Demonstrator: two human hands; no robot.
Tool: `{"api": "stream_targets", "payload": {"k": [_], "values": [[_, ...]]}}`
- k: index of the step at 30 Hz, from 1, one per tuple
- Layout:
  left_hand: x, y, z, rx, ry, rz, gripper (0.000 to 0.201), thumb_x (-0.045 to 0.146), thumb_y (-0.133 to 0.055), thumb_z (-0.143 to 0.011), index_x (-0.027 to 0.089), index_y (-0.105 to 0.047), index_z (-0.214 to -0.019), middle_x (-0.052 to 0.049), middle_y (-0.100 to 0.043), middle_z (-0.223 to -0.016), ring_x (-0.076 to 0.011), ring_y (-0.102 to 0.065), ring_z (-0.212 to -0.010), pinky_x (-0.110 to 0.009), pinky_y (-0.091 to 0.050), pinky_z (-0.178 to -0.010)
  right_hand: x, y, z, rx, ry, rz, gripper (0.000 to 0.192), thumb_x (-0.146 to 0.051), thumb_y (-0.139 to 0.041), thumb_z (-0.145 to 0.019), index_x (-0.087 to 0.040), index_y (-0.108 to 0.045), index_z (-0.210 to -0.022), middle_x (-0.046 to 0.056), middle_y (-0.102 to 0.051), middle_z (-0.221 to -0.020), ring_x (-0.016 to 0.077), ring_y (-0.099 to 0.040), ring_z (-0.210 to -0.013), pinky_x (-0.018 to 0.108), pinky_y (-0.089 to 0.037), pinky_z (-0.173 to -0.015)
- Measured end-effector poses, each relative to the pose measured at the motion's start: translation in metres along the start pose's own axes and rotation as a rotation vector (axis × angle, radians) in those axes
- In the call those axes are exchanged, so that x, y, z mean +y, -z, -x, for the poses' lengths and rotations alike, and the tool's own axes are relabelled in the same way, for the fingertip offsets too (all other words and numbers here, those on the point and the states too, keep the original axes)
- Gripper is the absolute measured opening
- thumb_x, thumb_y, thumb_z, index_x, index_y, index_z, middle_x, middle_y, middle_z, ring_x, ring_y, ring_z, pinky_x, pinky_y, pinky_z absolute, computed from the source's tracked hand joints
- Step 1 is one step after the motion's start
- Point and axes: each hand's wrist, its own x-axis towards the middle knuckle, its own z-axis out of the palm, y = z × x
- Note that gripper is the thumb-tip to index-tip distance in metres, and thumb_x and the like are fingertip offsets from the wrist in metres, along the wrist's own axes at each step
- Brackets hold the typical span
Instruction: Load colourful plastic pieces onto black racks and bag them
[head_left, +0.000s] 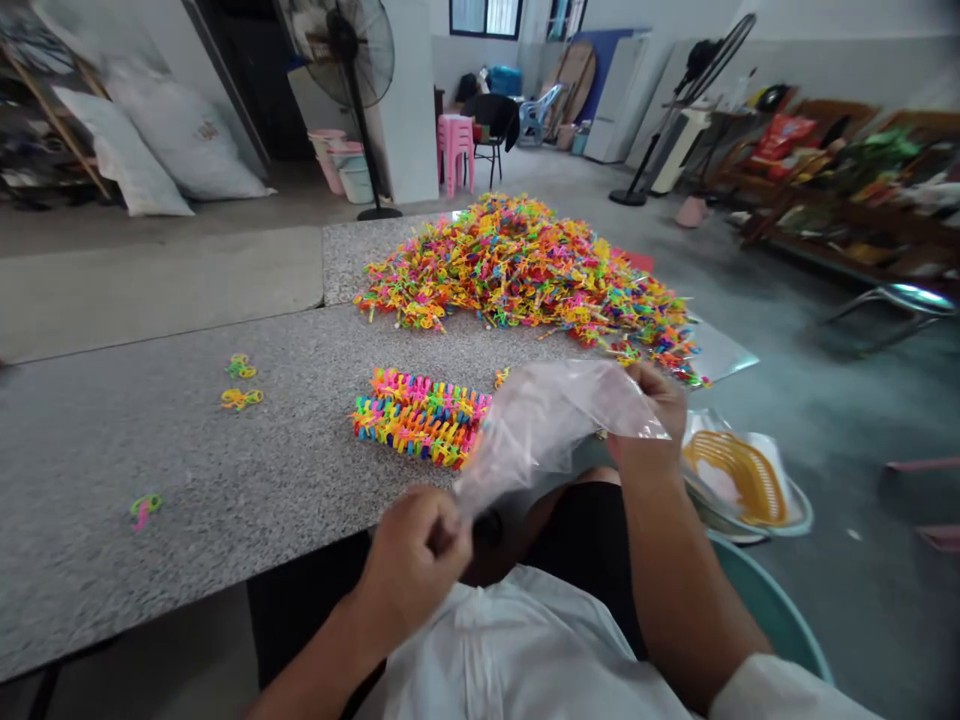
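A clear plastic bag [551, 410] is stretched between my two hands above the table's front edge. My left hand [420, 545] pinches its lower left corner, fingers curled. At the bag's right end, my right hand [652, 415] grips the film, its fingers partly hidden behind the plastic. Just beyond the bag lies a neat block of small coloured plastic pieces [416, 415] set in rows; the bag covers its right end. Farther back rises a large loose pile of similar multicoloured pieces [517, 265].
Loose pieces lie on the speckled grey table [300, 480], among them a yellow one [241, 399] and a green-pink one [146, 510]. To my right are a yellow basket [739, 475] and a teal tub [776, 605]. A standing fan [349, 90] and pink stools [455, 145] stand behind.
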Motion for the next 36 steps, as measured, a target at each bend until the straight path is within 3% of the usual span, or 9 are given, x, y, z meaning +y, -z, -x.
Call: {"api": "stream_targets", "payload": {"k": [4, 9, 12, 14, 18, 22, 25, 31, 36], "values": [[-0.008, 0.013, -0.039, 0.475, -0.074, -0.260, 0.039, 0.038, -0.063, -0.095, 0.023, -0.041, -0.066, 0.007, -0.039, -0.053, -0.0101, -0.037, -0.051, -0.023, -0.032, -0.052, -0.030, -0.035, 0.036, -0.377, -0.330, -0.074, 0.067, -0.068, -0.061, -0.097, -0.025, -0.044, -0.049, -0.003, -0.043, -0.040, 0.0118, -0.045, -0.036, 0.024, -0.034, -0.039], [-0.022, 0.004, -0.054, 0.571, -0.386, -0.451, 0.029, 0.027, -0.050, -0.107, 0.021, -0.057, -0.079, 0.002, -0.058, -0.062, -0.0132, -0.054, -0.055, -0.026, -0.039, -0.056, -0.052, -0.066, 0.092, -0.886, -0.613, -0.246, 0.070, -0.079, -0.064, -0.095, -0.022, -0.054, -0.055, -0.004, -0.043, -0.037, 0.0125, -0.052, -0.034, 0.022, -0.037, -0.040], [-0.026, -0.011, -0.048, 0.525, -0.689, -0.454, 0.020, 0.020, -0.049, -0.106, 0.021, -0.059, -0.089, -0.002, -0.065, -0.072, -0.0160, -0.061, -0.065, -0.029, -0.047, -0.065, -0.050, -0.078, 0.088, -0.816, -0.792, -0.535, 0.060, -0.077, -0.067, -0.092, -0.022, -0.059, -0.067, -0.006, -0.046, -0.041, 0.0144, -0.050, -0.034, 0.024, -0.041, -0.037], [-0.026, -0.020, -0.043, 0.473, -0.839, -0.371, 0.018, 0.020, -0.047, -0.106, 0.021, -0.060, -0.095, -0.004, -0.067, -0.078, -0.0181, -0.064, -0.071, -0.032, -0.053, -0.071, -0.043, -0.082, 0.072, -0.592, -0.826, -0.680, 0.050, -0.067, -0.073, -0.091, -0.023, -0.060, -0.072, -0.004, -0.055, -0.049, 0.0147, -0.055, -0.040, 0.025, -0.047, -0.041], [-0.024, -0.045, -0.025, 0.268, -0.959, -0.166, 0.024, 0.025, -0.041, -0.107, 0.022, -0.059, -0.093, -0.006, -0.067, -0.077, -0.0206, -0.064, -0.071, -0.040, -0.059, -0.074, -0.036, -0.074, 0.034, -0.248, -0.738, -0.885, 0.021, -0.045, -0.072, -0.092, -0.025, -0.067, -0.091, 0.004, -0.078, -0.087, 0.0215, -0.077, -0.084, 0.034, -0.066, -0.075], [-0.016, -0.073, -0.008, 0.115, -0.884, -0.143, 0.020, 0.019, -0.048, -0.101, 0.024, -0.051, -0.082, -0.001, -0.059, -0.067, -0.0185, -0.057, -0.062, -0.040, -0.057, -0.076, -0.041, -0.069, 0.004, -0.319, -0.687, -0.899, 0.016, -0.041, -0.062, -0.092, -0.027, -0.067, -0.094, 0.007, -0.079, -0.105, 0.0301, -0.074, -0.116, 0.049, -0.065, -0.098], [-0.012, -0.070, -0.020, 0.192, -0.768, -0.331, 0.016, 0.017, -0.065, -0.095, 0.023, -0.055, -0.084, 0.003, -0.058, -0.066, -0.0167, -0.059, -0.063, -0.039, -0.057, -0.089, -0.050, -0.078, -0.012, -0.447, -0.677, -0.882, 0.025, -0.049, -0.060, -0.095, -0.026, -0.069, -0.101, 0.008, -0.079, -0.105, 0.0316, -0.073, -0.118, 0.055, -0.063, -0.102], [-0.020, 0.015, -0.099, 0.535, -0.329, -0.537, 0.016, 0.030, -0.062, -0.093, 0.024, -0.056, -0.081, 0.000, -0.062, -0.069, -0.0186, -0.060, -0.066, -0.030, -0.044, -0.066, -0.061, -0.099, -0.014, -1.018, -0.557, -0.509, 0.031, -0.051, -0.083, -0.088, -0.022, -0.075, -0.097, 0.007, -0.080, -0.096, 0.0248, -0.078, -0.096, 0.044, -0.065, -0.089], [-0.036, 0.067, -0.140, 0.668, -0.130, -0.417, 0.020, 0.032, -0.049, -0.095, 0.025, -0.051, -0.075, 0.002, -0.051, -0.058, -0.0175, -0.051, -0.058, -0.029, -0.035, -0.060, -0.032, -0.119, -0.025, -0.829, -0.293, 0.053, 0.048, -0.066, -0.084, -0.086, -0.021, -0.073, -0.073, 0.004, -0.066, -0.057, 0.0181, -0.068, -0.056, 0.026, -0.052, -0.054]]}}
